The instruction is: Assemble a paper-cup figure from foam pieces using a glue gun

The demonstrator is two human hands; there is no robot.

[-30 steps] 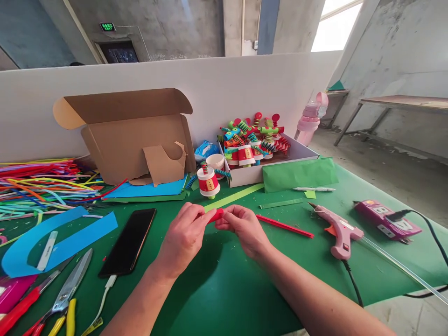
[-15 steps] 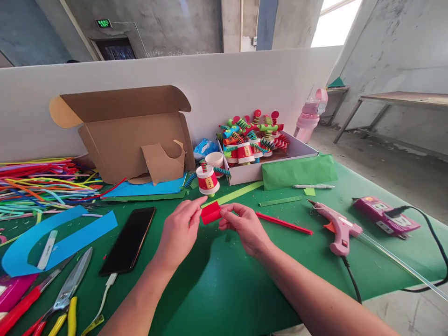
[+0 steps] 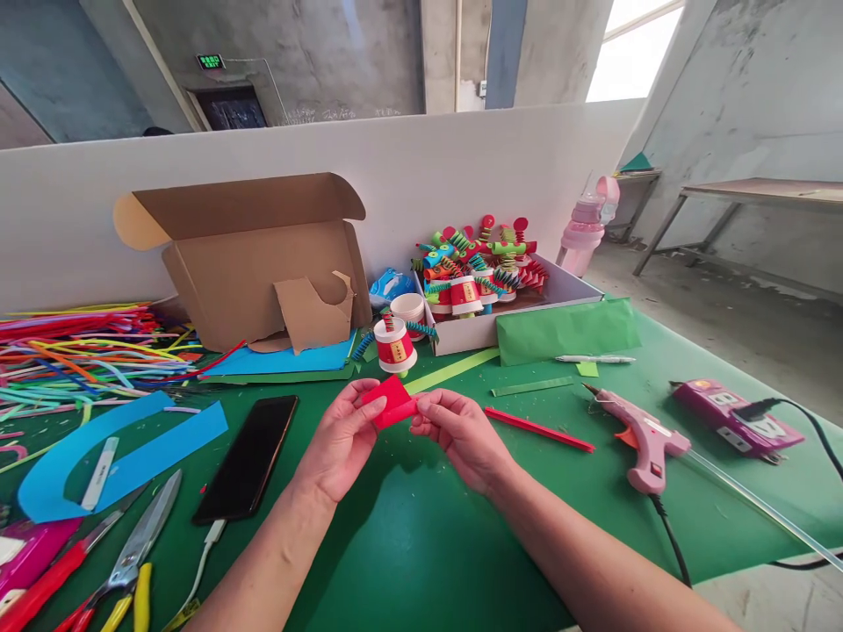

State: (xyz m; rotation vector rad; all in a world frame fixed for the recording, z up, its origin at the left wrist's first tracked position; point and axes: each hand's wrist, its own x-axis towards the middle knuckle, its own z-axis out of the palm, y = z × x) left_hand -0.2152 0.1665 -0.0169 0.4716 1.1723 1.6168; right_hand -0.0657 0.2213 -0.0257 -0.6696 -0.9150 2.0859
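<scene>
A small piece of red paper (image 3: 390,401) is held above the green table mat (image 3: 421,544) between both hands. My left hand (image 3: 339,439) pinches its left edge with thumb and fingers. My right hand (image 3: 457,430) pinches its right edge. Just behind the paper stands a white cup figure with a red band (image 3: 393,345). A thin red paper strip (image 3: 538,429) lies to the right of my right hand.
A black phone (image 3: 248,456) and scissors (image 3: 135,544) lie to the left, with blue paper (image 3: 118,439) and pipe cleaners (image 3: 72,342). An open cardboard box (image 3: 250,263) and a white tray of finished figures (image 3: 566,285) stand behind. A pink glue gun (image 3: 636,434) lies right.
The red paper, folded small between the fingertips a second ago, has been unfolded into a wider flat piece. Both hands stayed at the same spot over the mat.
</scene>
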